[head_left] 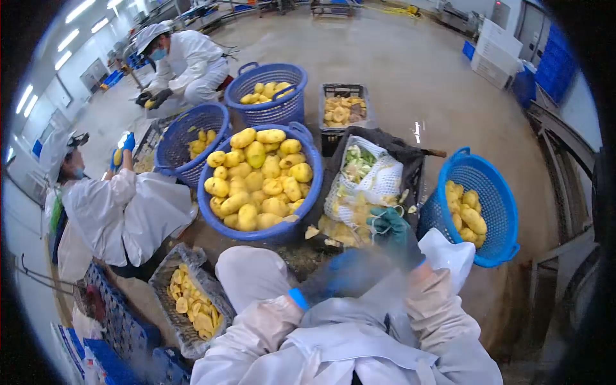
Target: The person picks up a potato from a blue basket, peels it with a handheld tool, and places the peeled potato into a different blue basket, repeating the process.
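Note:
My left hand (343,273), in a dark blue glove, is smeared by motion above my lap. Its fingers and anything in them cannot be made out. My right hand (393,230), in a green glove, hangs with curled fingers over the near end of a lined crate (416,186). What it grips, if anything, is hidden. Beneath it lie yellow peelings (343,232) and a white foam net (378,183), with green scraps (358,163) farther back. Left of the crate, a large blue-purple basket (316,183) is heaped with peeled yellow potatoes (256,179).
To the right stands a blue basket (507,215) with potatoes. More baskets (282,70) (179,138) and a black crate (359,93) are behind. Potato slices fill a lined crate (221,289) at left. Two co-workers (192,58) (109,199) sit or crouch on the left.

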A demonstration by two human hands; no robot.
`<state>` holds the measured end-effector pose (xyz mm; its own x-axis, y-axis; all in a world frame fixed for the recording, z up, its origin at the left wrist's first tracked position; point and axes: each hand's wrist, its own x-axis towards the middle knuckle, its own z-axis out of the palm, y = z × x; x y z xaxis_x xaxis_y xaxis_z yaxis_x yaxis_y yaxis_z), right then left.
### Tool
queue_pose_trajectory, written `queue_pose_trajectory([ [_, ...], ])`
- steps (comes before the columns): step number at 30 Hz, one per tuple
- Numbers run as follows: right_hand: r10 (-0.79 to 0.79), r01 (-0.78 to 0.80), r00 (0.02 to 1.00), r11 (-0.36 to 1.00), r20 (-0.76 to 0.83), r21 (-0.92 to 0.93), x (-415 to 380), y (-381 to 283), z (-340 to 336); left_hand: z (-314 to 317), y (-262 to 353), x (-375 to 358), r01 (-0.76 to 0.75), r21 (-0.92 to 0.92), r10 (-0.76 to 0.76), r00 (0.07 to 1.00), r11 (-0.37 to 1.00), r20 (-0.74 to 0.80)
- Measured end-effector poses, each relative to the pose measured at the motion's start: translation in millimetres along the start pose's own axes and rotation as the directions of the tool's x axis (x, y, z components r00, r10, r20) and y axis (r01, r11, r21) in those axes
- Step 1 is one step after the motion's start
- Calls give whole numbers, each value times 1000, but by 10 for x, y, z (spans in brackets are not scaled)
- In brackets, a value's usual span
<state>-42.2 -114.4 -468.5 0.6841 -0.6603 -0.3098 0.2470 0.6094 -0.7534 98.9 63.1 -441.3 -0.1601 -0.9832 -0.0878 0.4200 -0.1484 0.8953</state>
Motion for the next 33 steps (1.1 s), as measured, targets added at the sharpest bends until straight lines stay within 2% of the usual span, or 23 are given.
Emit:
queue_pose_trajectory([
  [1,-10,10,1000,1000,12,20,52,22,-32,-161,-87,-85,42,-117,-45,999,992,-27],
  [3,-56,53,997,996,-46,-75,-12,-62,84,-472,-281,-188,68,82,-41,955,994,-295],
  [4,-77,67,994,990,-73,-122,-43,-89,123,-633,-176,-219,55,439,108,935,897,-337],
  [5,-85,82,995,994,-50,-69,-43,-88,127,-833,-33,-255,64,737,264,910,673,-320],
  [7,-55,55,998,998,-43,9,-22,-77,25,-1460,-11,-378,150,844,495,752,515,-436],
  [8,-35,36,999,998,-22,50,36,-52,-24,-1747,90,-560,159,885,577,705,438,-412],
  [9,-247,232,969,870,22,-436,115,37,-231,-1932,237,-623,212,894,677,591,393,-438],
  [10,-261,255,965,896,34,-365,117,86,-229,-2106,387,-691,275,890,761,463,363,-454],
  [11,-275,276,960,916,46,-291,112,132,-224,-2386,378,-825,371,900,764,505,228,-401],
  [12,-110,110,994,994,-23,-14,109,80,-167,-2576,417,-974,455,886,751,554,88,-359],
  [13,-63,64,995,998,-77,6,125,77,-188,-2322,794,-956,615,787,527,684,-44,-505],
  [14,-164,135,979,966,-123,-219,72,78,-79,-1990,1089,-819,697,687,262,716,-206,-648],
  [16,-77,72,981,997,-176,-33,126,118,-215,-2309,674,-559,827,550,244,514,114,-822],
  [19,-48,56,964,998,-261,22,195,178,-350,-2343,449,-298,908,410,262,376,87,-889],
  [22,-108,110,968,994,-225,-2,173,177,-389,-2363,409,-221,920,382,310,338,92,-889],
  [23,-75,92,969,994,-237,59,160,166,-387,-2368,410,-234,917,381,296,333,122,-895],
  [26,-135,140,975,990,-176,17,147,194,-404,-2615,366,-302,824,435,245,366,362,-898],
  [27,-113,119,979,992,-171,27,155,223,-450,-2817,275,-330,695,533,304,437,483,-846],
  [29,-80,88,985,995,-155,43,216,279,-549,-2380,488,-352,294,660,387,620,691,-682],
  [30,-227,208,966,967,-124,-145,203,303,-543,-2214,546,-322,149,600,372,660,786,-652],
  [31,-364,325,929,889,-68,-324,186,332,-508,-2048,604,-292,5,502,356,699,865,-620],
  [32,-272,246,957,944,-96,-220,127,218,-386,-1884,662,-261,-120,379,339,735,917,-587],
  [33,-178,165,976,980,-123,-110,71,106,-265,-1602,770,-179,-299,-167,156,808,940,-568],
])
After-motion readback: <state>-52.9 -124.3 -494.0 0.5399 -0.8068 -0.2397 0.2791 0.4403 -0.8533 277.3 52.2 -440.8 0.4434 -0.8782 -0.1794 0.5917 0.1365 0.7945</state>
